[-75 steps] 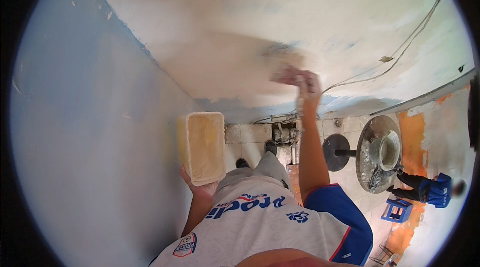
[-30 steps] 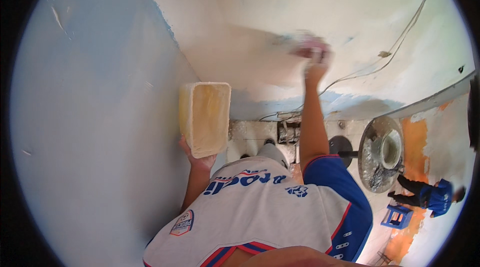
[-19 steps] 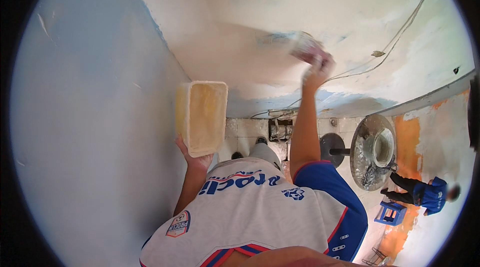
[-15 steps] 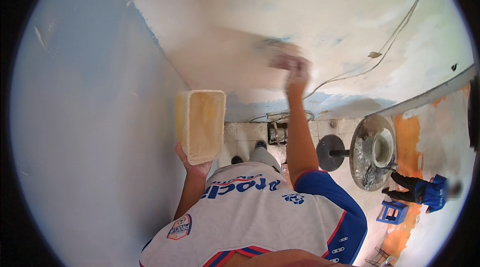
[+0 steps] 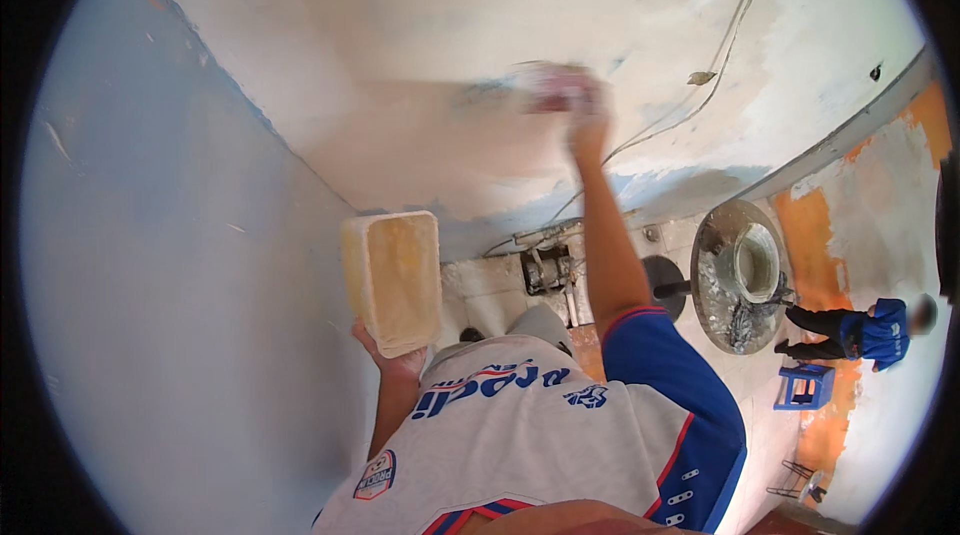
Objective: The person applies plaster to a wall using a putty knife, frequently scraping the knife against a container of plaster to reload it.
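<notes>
Yellowish tub point(image 5: 355, 260), one; reddish tool point(image 5: 556, 93), one; two hands point(image 5: 403, 363) holding them.

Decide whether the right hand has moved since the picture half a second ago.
Yes: judged against the small lump on the cable, the right hand has shifted rightward, closer to it, though motion blurs it.

The tub point(image 5: 354, 270) is pale yellow with a whitish rim point(image 5: 403, 216); the blurred tool point(image 5: 550, 90) shows dull red. Blue patches point(image 5: 640, 189) mottle the cream front wall point(image 5: 400, 15), while the side wall point(image 5: 150, 285) is grey-blue. The shirt point(image 5: 510, 455) is white, its sleeve point(image 5: 655, 355) blue edged with red. White specks point(image 5: 712, 310) dot the grey table point(image 5: 715, 235).
</notes>
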{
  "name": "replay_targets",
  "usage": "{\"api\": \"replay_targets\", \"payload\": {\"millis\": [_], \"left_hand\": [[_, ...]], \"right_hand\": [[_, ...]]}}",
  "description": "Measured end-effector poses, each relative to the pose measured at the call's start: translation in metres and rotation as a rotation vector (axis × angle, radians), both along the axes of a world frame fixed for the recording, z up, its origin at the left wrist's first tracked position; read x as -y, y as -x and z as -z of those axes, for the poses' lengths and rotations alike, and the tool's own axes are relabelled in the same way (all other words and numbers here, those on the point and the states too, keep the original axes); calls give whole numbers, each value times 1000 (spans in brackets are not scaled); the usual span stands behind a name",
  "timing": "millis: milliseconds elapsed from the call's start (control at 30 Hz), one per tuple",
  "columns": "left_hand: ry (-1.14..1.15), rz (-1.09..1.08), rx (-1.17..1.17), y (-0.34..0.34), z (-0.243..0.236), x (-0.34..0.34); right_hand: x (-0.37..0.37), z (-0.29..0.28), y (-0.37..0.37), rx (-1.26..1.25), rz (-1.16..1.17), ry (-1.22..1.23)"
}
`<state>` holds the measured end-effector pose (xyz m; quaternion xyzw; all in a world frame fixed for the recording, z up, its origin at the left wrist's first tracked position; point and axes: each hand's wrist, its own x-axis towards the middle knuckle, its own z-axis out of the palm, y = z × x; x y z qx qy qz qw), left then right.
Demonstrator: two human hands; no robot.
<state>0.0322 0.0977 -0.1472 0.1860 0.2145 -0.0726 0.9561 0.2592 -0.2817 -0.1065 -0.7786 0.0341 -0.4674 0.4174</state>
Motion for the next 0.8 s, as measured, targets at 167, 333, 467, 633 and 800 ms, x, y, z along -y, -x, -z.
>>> {"api": "replay_targets", "payload": {"millis": [167,333,467,633,800], "left_hand": [[-11,-71,8,4,-35,36],[36,-86,27,13,-18,71],[-26,-105,134,32,-43,117],[-25,-308,-4,92,-37,161],[-54,-303,84,118,-13,204]], "right_hand": [[100,-33,62,216,-125,-406],[-50,-72,28,48,-322,137],[4,-87,-27,307,-2,254],[115,-150,66,367,-460,-681],[33,-114,36,73,-439,14]]}}
